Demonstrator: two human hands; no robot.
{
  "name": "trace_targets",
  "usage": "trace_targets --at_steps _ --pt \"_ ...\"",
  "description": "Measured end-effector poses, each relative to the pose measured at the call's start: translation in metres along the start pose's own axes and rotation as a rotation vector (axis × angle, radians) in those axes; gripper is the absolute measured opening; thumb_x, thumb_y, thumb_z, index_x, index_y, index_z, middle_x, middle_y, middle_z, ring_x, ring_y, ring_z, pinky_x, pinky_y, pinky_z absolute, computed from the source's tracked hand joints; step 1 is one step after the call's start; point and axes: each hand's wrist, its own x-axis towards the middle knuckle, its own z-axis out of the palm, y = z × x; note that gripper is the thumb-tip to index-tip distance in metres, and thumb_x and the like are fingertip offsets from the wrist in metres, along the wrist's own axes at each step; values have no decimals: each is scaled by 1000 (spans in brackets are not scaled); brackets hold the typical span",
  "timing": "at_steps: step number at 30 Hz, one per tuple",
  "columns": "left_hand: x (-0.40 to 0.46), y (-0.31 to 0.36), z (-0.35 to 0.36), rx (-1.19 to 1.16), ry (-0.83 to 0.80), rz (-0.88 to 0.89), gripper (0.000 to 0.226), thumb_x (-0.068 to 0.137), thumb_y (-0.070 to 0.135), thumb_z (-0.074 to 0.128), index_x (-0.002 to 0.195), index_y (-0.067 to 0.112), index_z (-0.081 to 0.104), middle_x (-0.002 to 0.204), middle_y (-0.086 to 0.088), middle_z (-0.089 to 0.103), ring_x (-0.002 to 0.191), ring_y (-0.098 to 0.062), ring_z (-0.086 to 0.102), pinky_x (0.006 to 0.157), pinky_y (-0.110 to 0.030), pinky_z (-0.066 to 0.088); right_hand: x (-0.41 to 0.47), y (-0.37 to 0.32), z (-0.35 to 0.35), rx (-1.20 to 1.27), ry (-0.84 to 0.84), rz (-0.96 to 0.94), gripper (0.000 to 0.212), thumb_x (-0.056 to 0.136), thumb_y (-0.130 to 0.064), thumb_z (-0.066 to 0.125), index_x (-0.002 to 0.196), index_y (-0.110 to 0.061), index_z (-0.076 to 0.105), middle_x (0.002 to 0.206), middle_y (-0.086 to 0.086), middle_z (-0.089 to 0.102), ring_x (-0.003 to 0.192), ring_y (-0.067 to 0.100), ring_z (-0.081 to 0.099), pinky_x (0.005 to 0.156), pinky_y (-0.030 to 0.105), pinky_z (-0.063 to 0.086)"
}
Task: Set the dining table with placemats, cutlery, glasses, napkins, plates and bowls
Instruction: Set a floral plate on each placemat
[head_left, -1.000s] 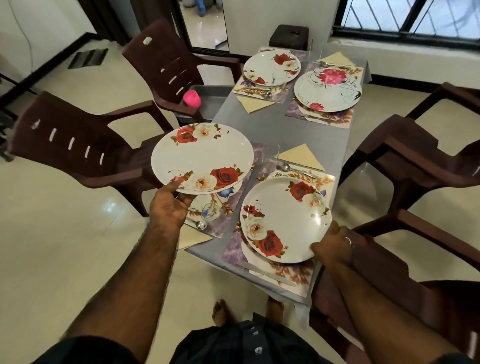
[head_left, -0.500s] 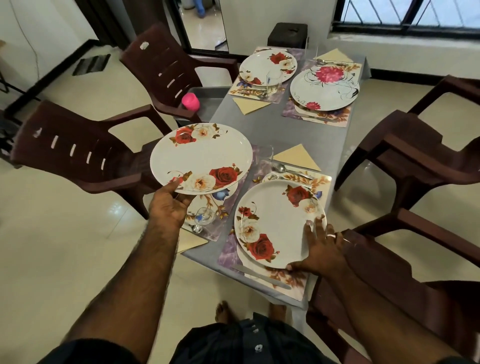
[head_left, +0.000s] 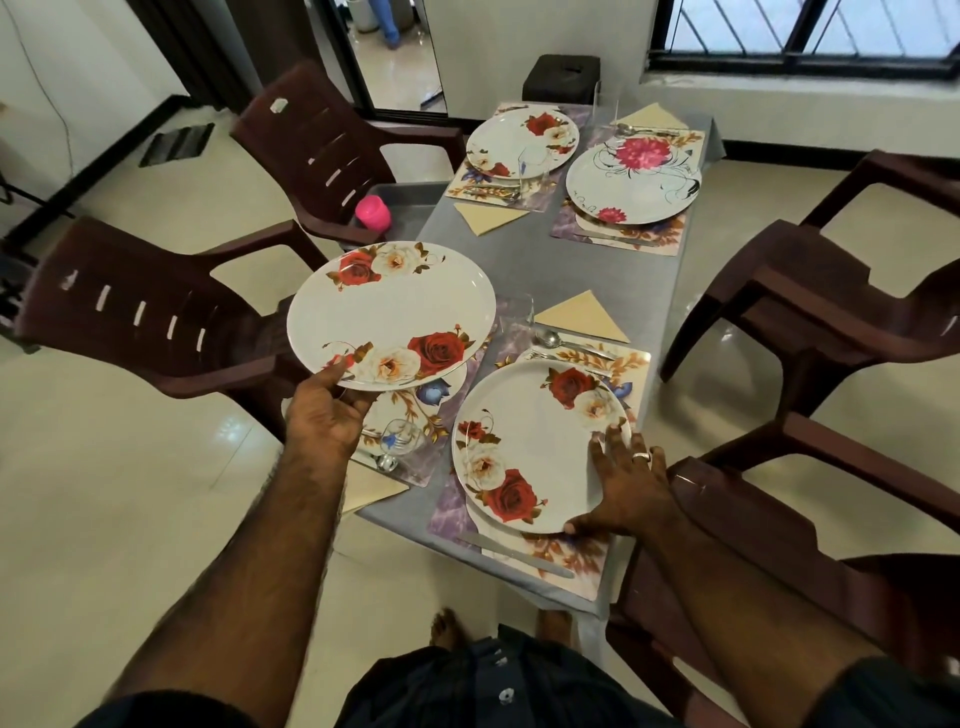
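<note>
My left hand (head_left: 327, 421) grips the near rim of a white rose-patterned plate (head_left: 389, 314) and holds it in the air above the near-left placemat (head_left: 415, 415). A wine glass (head_left: 400, 439) lies on that placemat. My right hand (head_left: 626, 486) rests with spread fingers on a second rose plate (head_left: 530, 447), which lies on the near-right placemat (head_left: 582, 561). A knife (head_left: 519, 556) lies in front of that plate, a spoon (head_left: 561, 343) and fork behind it. Folded yellow napkins (head_left: 582, 317) sit beside the settings.
At the far end of the grey table (head_left: 561, 260) two more settings hold a rose plate (head_left: 522, 143) and a pink-flower plate (head_left: 634, 184), with glasses and cutlery. Brown plastic chairs (head_left: 150, 317) stand on both sides. A pink cup (head_left: 373, 212) sits on the far left chair.
My right hand has slid from the plate's outer edge onto its surface and spread flat. The view has shifted slightly. The left hand still holds its plate at about the same height.
</note>
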Motion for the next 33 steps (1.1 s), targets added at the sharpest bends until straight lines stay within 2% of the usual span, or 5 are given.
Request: trace_targets --at_steps 3,9,20,27,33 --pt "0 2 -3 -3 1 5 39 94 -1 72 132 3 64 118 -18 77 107 -35 76 94 -57 60 -5 -4 3 -3 -10 8 160 44 -112 43 163 -25 -19 167 10 -33 155 40 -26 121 60 -18" --pt "-6 5 -7 -7 -1 6 36 94 -2 72 128 3 65 115 -17 78 103 -35 77 85 -55 63 -8 -9 -2 -32 -34 31 159 46 -109 48 164 -23 -16 169 11 -30 155 40 -25 120 62 -17" --pt "-9 28 -37 27 -1 21 35 94 2 73 128 2 66 122 -17 76 107 -36 76 94 -58 59 -9 -25 -15 -87 2 73 153 46 -107 51 164 -31 -9 171 11 -23 156 41 -20 118 70 -11" --pt "-8 57 -74 45 -48 30 40 96 4 69 135 3 62 125 -19 74 112 -37 74 86 -58 61 15 -134 -111 192 468 -103 92 79 -82 40 158 -36 30 167 3 29 152 34 26 119 63 18" --pt "11 115 -138 30 -81 17 43 95 5 69 138 3 63 131 -21 71 116 -38 72 85 -53 64 58 -279 -164 818 360 -282 75 87 -72 60 150 -37 40 140 -1 64 122 23 64 108 52 50"
